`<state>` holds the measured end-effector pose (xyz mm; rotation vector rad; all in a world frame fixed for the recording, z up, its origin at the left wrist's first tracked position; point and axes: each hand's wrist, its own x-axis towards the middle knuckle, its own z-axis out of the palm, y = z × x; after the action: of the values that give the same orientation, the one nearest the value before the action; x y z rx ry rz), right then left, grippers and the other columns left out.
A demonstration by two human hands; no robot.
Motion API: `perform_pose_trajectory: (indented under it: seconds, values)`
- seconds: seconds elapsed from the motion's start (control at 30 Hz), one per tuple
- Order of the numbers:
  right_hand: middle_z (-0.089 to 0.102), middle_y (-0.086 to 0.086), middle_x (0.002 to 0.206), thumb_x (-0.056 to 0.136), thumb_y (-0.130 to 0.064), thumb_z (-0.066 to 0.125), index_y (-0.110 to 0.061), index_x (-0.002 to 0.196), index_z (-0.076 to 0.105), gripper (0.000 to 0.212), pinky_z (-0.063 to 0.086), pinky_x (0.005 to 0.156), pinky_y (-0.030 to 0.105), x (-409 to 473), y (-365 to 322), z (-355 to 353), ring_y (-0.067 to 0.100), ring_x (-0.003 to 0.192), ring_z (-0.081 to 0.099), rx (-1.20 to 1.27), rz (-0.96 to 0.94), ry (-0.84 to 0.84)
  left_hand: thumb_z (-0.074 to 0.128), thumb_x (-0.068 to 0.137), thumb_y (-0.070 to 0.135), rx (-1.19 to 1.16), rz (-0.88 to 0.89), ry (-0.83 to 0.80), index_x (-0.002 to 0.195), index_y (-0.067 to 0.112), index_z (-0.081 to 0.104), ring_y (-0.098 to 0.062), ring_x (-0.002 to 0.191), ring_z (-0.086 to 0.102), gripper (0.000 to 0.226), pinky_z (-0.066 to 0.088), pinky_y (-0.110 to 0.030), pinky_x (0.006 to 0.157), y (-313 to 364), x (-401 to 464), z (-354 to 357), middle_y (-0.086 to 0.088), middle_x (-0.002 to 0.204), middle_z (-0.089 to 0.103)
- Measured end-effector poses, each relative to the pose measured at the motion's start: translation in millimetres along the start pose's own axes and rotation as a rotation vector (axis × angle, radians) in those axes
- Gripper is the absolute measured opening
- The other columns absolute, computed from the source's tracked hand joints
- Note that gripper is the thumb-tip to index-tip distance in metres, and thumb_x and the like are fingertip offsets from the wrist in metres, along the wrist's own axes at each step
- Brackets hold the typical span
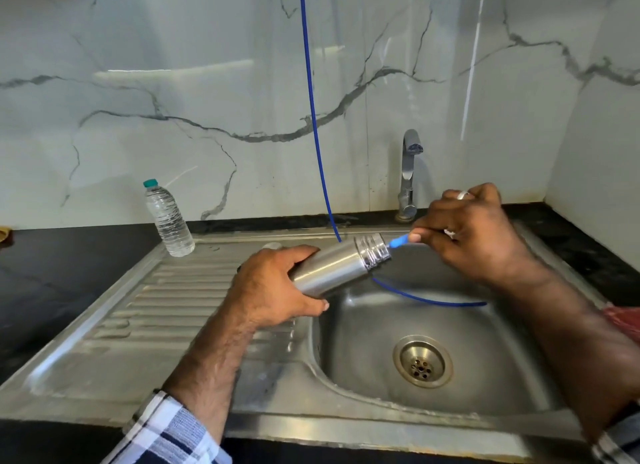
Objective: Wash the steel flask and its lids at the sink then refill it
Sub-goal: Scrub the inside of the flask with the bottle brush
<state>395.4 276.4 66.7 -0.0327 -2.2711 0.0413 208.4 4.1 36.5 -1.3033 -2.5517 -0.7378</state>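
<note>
Checked sleeve cuff (166,429) sits at bottom edge, left forearm running up from it over the sink's ribbed drainboard (166,290).

Left hand (273,287) is wrapped round the lower body of the steel flask (341,266), fingers on top, thumb underneath. Flask is held off the surface, near horizontal, mouth end tilted slightly up and pointing right, over the left rim of the sink basin (381,325). Threaded neck is bare, no lid on it.

Right hand (467,235) is just beside the flask mouth, fingers curled, pinching the end of a thin blue hose (313,117). Hose tip (398,242) is light blue and sits right at the flask opening; can't tell if it's inside or just touching the rim. Rings show on two fingers of that hand.

Hose drops from the top of frame, passes behind the flask, loops low across the basin and comes back up toward the right hand.

Drain strainer (422,361) is in the basin floor, below and right of the flask. Chrome tap (408,172) stands behind the basin at the marble-pattern wall (173,99), partly behind the right hand.

Plastic water bottle (168,219) with a teal cap stands upright at the back left corner of the drainboard, well apart from both hands. Black countertop (52,273) surrounds the sink.
</note>
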Motion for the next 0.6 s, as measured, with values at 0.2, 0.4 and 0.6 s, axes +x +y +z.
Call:
perform_pose_trajectory:
  seconds: [0.2,0.4,0.6]
  values:
    - [0.057,-0.022,0.069,0.094,-0.051,0.057,-0.025,0.086,0.084,0.038,0.026,0.087,0.040,-13.3,32.1,-29.1,0.015,0.072,0.058,0.004,0.060,0.060,0.087,0.044,0.069,0.043,-0.030,0.021,0.133,0.054,0.058,-0.004,0.086,0.069,0.096,0.063,-0.033,0.080,-14.1,-0.8,-13.6,0.025,0.101,0.073]
    - [0.061,-0.025,0.073,0.088,-0.047,0.066,-0.032,0.083,0.081,0.023,0.033,0.090,0.043,-4.0,0.9,2.2,0.009,0.080,0.062,0.018,0.008,-0.011,0.088,0.046,0.072,0.112,0.010,-0.039,0.137,0.052,0.058,-0.008,0.094,0.063,0.098,0.058,-0.033,0.086,2.9,-2.9,-0.4,0.024,0.102,0.065]
    - [0.053,-0.026,0.073,0.093,-0.054,0.060,-0.034,0.090,0.082,0.030,0.023,0.088,0.034,-1.9,12.9,-13.1,0.000,0.080,0.049,0.010,-0.015,0.025,0.085,0.043,0.074,0.018,0.011,0.033,0.135,0.055,0.058,-0.004,0.089,0.070,0.098,0.061,-0.031,0.084,5.7,2.6,-4.0,0.026,0.103,0.074]
